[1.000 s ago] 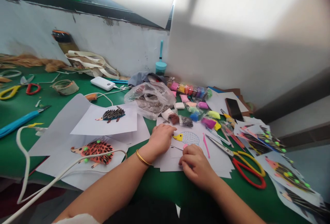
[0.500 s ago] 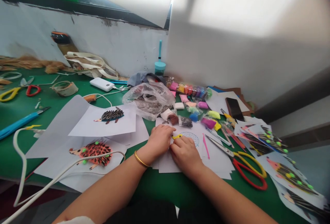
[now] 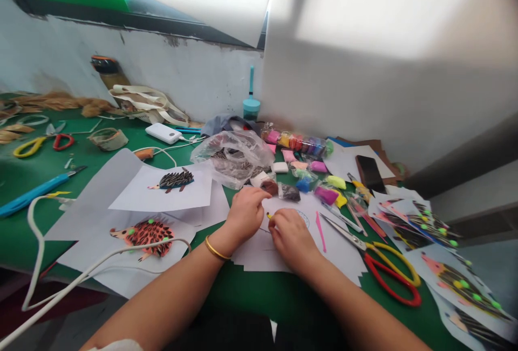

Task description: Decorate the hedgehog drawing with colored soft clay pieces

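Observation:
A small piece of yellow modelling clay point(image 3: 270, 215) with a dark spot shows on the white paper point(image 3: 263, 256) between my hands. My right hand point(image 3: 293, 235) rests on the paper with curled fingers, its fingertips closed at the clay and hiding part of it. Just left of the clay is my left hand point(image 3: 246, 215), fingers bent and pressed together; whatever they hold is too small to see. A blue dotted drawing point(image 3: 303, 218) peeks out behind my right hand. To its right lies a thin pink strip point(image 3: 320, 231).
Large scissors point(image 3: 388, 262) with red and yellow handles lie at right, beside hedgehog pictures point(image 3: 465, 283). Packets of coloured clay point(image 3: 326, 194) and a plastic bag of seeds point(image 3: 232, 159) stand behind the paper. A white cable point(image 3: 101, 265) crosses the red hedgehog picture point(image 3: 149, 239) at left.
My left fingers have moved up and away from the yellow clay. My right hand has shifted slightly left, covering more of the clay and the drawing. The view has turned a little.

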`<action>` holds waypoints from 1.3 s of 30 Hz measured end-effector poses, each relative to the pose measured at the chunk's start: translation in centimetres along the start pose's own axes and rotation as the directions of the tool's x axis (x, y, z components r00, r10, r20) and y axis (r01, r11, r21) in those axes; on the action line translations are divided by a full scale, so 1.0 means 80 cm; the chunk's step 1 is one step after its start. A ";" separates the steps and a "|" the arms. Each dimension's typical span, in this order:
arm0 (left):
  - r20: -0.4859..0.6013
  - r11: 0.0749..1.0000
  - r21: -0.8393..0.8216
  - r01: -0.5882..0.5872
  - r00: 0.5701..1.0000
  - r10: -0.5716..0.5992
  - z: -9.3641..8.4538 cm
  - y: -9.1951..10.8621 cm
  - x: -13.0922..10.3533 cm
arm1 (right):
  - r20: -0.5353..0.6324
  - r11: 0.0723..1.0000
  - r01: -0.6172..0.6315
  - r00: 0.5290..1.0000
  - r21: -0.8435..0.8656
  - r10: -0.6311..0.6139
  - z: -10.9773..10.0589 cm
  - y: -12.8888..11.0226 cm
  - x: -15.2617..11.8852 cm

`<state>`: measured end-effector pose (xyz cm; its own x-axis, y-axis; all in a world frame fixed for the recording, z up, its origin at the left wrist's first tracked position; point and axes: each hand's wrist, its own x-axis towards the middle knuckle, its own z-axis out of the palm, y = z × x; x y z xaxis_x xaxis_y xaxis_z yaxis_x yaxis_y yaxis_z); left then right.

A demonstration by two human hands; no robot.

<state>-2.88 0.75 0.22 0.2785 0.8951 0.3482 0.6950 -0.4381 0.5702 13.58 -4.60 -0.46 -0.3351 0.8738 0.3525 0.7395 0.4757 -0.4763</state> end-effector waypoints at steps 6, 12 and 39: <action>-0.115 0.918 -0.387 -0.083 0.993 0.041 -0.008 0.041 0.020 | 0.184 0.372 -0.375 0.870 0.849 0.457 -0.044 0.023 0.023; -0.095 0.901 -0.340 -0.270 0.963 0.252 0.005 0.062 0.028 | 0.332 0.034 -0.388 0.827 0.921 0.453 -0.049 0.024 0.023; -0.211 0.803 -0.596 -0.011 0.967 -0.144 0.027 0.025 0.025 | -0.133 0.975 -0.141 0.977 0.171 0.165 -0.041 0.094 0.039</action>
<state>0.48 1.84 0.45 0.0296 0.9108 0.4118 0.1603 -0.4110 0.8975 20.04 1.35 -0.29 -0.1280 0.9190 0.3730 0.6683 0.3578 -0.6522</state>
